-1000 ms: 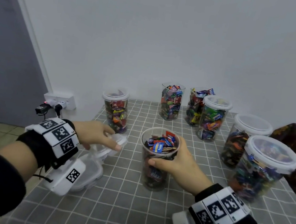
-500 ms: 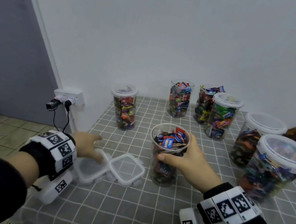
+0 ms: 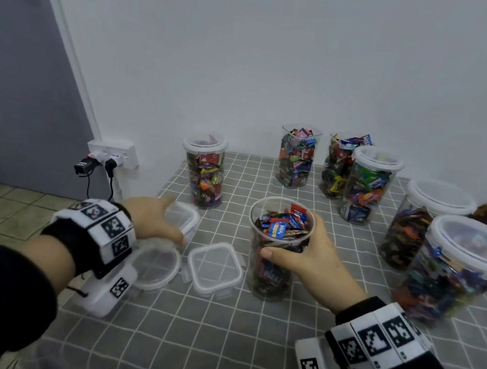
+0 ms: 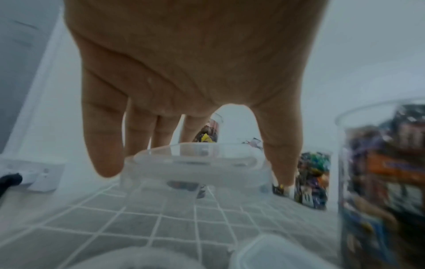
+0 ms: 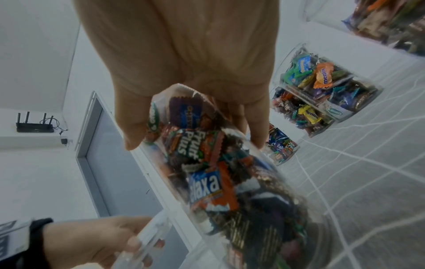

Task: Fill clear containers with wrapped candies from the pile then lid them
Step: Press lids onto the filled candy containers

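My right hand [image 3: 295, 249] grips the open clear container [image 3: 270, 270] near its rim; it stands mid-table, filled to the top with wrapped candies [image 3: 283, 225]. In the right wrist view, thumb and fingers of the right hand [image 5: 195, 142] wrap around the container [image 5: 230, 182]. To its left, my left hand [image 3: 171, 222] holds a clear lid [image 3: 188, 218] a little above the table. In the left wrist view, the fingers and thumb of the left hand [image 4: 195, 145] pinch the lid [image 4: 195, 169] by its sides. A round lid [image 3: 156, 264] and a square lid [image 3: 214, 268] lie on the cloth below.
Lidded candy containers stand at back left [image 3: 203, 172] and along the right [image 3: 368, 187] [image 3: 422, 223] [image 3: 457, 270]. Two open full ones [image 3: 296, 157] [image 3: 338, 167] stand by the wall. The grey checked tablecloth [image 3: 213, 337] ends at left beside a wall socket [image 3: 114, 154].
My left hand set the lids down on the cloth, then picked one lid up from them. The right hand has kept its grip on the container.
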A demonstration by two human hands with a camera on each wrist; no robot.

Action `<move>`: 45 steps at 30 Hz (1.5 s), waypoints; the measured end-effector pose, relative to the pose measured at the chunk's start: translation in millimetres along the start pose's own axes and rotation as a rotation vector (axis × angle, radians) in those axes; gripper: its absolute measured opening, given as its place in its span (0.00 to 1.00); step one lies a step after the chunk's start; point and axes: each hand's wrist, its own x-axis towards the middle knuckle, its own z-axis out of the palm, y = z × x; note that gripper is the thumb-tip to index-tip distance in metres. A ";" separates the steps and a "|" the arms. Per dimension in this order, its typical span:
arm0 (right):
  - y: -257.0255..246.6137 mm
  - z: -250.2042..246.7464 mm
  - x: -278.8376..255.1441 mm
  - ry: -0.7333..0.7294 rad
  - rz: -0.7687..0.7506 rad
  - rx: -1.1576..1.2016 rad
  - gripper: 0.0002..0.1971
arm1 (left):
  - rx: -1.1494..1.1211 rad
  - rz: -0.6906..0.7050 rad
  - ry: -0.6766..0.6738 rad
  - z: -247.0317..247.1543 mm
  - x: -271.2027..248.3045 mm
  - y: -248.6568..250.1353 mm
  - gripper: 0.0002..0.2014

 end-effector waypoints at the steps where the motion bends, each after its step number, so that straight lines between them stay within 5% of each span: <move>1: 0.0 0.2 0.4 0.000 0.004 0.002 0.43 | -0.070 0.020 0.006 -1.7 3.9 4.3 0.45; 3: -0.4 0.7 0.4 -0.001 0.009 0.001 0.44 | -0.133 0.053 -0.018 2.3 9.7 12.1 0.44; 6: -2.3 0.9 -1.4 -0.005 0.007 0.008 0.41 | -0.110 0.081 -0.103 17.6 17.7 16.9 0.71; 8: -3.9 0.8 -2.4 -0.001 0.001 0.000 0.39 | -0.117 0.072 -0.143 22.3 20.8 13.7 0.77; 15: -3.0 0.5 -2.1 0.010 -0.015 -0.024 0.38 | 0.130 -0.054 -0.241 34.0 12.0 -10.8 0.60; 24: -4.3 1.5 -3.2 0.007 -0.006 -0.041 0.37 | 0.168 -0.080 -0.089 13.9 -6.7 -6.0 0.41; 28: -3.8 0.9 -2.8 -0.001 0.007 -0.060 0.38 | 0.013 0.039 0.079 -34.8 -28.5 21.2 0.51; 31: -5.2 1.3 -3.6 -0.004 0.011 -0.070 0.38 | -0.097 0.214 0.156 -54.3 -39.8 60.1 0.42; 36: -3.6 2.0 -6.1 -0.008 0.000 -0.038 0.38 | -0.036 0.378 0.135 -57.9 -47.2 120.3 0.39; 45: 1.8 2.9 -3.9 -0.002 -0.022 -0.042 0.43 | 0.233 0.443 0.110 -57.7 -46.6 155.7 0.41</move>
